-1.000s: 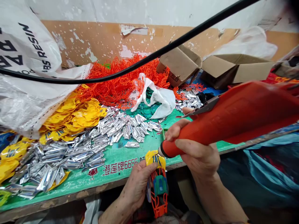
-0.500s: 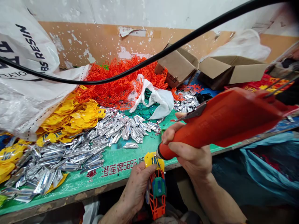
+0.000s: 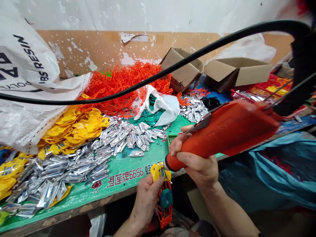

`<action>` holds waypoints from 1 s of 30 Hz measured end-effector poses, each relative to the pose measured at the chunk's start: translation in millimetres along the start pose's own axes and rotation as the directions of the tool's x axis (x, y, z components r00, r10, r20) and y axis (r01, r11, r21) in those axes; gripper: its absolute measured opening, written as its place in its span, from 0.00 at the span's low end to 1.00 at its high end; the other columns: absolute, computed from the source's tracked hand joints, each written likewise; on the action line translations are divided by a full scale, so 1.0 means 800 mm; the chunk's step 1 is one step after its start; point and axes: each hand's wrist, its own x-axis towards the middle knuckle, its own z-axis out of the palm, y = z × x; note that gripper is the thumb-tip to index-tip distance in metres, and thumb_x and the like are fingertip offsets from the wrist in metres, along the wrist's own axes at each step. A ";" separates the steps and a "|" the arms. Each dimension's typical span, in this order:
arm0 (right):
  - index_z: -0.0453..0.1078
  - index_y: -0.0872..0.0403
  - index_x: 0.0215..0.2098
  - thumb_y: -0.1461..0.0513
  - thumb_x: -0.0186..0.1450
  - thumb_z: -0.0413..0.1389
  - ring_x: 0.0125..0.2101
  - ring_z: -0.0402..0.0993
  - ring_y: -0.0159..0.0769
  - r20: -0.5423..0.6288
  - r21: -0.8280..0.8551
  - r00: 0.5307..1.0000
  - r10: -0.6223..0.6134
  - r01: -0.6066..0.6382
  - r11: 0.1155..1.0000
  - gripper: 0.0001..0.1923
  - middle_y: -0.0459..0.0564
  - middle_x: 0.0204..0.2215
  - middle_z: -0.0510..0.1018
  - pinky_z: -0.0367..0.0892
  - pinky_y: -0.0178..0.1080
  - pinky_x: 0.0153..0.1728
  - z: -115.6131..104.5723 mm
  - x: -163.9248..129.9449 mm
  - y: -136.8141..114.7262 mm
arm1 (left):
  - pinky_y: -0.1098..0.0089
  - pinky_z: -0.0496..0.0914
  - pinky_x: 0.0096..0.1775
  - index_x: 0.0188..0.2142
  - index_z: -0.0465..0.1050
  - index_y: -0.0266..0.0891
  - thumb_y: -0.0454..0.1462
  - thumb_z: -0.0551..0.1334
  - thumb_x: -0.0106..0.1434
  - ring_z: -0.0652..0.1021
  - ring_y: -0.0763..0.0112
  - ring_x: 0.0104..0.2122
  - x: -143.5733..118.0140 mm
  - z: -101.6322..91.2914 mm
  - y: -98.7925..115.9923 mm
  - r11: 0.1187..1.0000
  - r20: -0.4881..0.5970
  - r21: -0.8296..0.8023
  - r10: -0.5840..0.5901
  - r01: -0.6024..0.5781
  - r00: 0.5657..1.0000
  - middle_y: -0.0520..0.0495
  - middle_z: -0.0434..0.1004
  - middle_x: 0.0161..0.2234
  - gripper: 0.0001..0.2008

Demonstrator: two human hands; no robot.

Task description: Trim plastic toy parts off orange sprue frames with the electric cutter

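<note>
Right hand (image 3: pixel 197 161): fingers wrapped tight around the red electric screwdriver (image 3: pixel 222 133), its tip down on the toy's yellow top.
Left hand (image 3: pixel 146 197): fingers closed around the toy car assembly (image 3: pixel 164 194), held below the table edge.
Table (image 3: pixel 128 164): green mat with heaps of silver parts (image 3: pixel 81 161), yellow shells (image 3: pixel 74 126) and orange frames (image 3: pixel 120 85).
Cable (image 3: pixel 148 79): black, arcing across the view.

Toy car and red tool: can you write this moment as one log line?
left hand: holds toy car | right hand: grips red tool | tip: on car's yellow top
</note>
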 end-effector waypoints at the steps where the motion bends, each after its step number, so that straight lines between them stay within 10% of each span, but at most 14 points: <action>1: 0.71 0.49 0.32 0.62 0.50 0.62 0.30 0.72 0.39 -0.008 0.007 1.000 -0.006 0.006 1.000 0.11 0.45 0.26 0.73 0.71 0.46 0.37 0.001 -0.002 -0.001 | 0.77 0.61 0.21 0.28 0.72 0.36 0.47 0.69 0.54 0.64 0.79 0.18 0.000 0.000 0.000 1.000 -0.006 -0.004 -0.009 0.009 1.000 0.56 0.65 0.20 0.16; 18: 0.70 0.48 0.33 0.65 0.52 0.61 0.27 0.69 0.35 0.036 0.091 0.996 -0.080 0.077 0.993 0.10 0.43 0.26 0.72 0.71 0.44 0.38 0.010 -0.011 -0.005 | 0.77 0.64 0.20 0.31 0.75 0.34 0.43 0.71 0.54 0.69 0.79 0.16 0.003 -0.007 0.009 0.977 0.048 -0.171 -0.124 0.130 0.991 0.53 0.72 0.19 0.14; 24: 0.71 0.51 0.25 0.66 0.48 0.61 0.24 0.69 0.33 -0.118 0.147 0.986 -0.116 0.133 0.980 0.06 0.42 0.23 0.73 0.70 0.42 0.31 0.004 0.030 -0.032 | 0.73 0.71 0.23 0.33 0.77 0.32 0.41 0.72 0.53 0.75 0.72 0.20 0.011 -0.017 0.015 0.961 0.068 -0.218 -0.161 0.172 0.985 0.47 0.79 0.24 0.14; 30: 0.73 0.54 0.23 0.66 0.47 0.65 0.23 0.69 0.32 -0.235 0.024 0.953 -0.193 0.204 0.979 0.06 0.43 0.22 0.74 0.67 0.40 0.28 -0.021 0.086 0.011 | 0.71 0.73 0.28 0.35 0.79 0.32 0.40 0.73 0.52 0.77 0.70 0.23 0.016 -0.023 0.024 0.957 0.093 -0.228 -0.162 0.180 0.982 0.44 0.80 0.26 0.14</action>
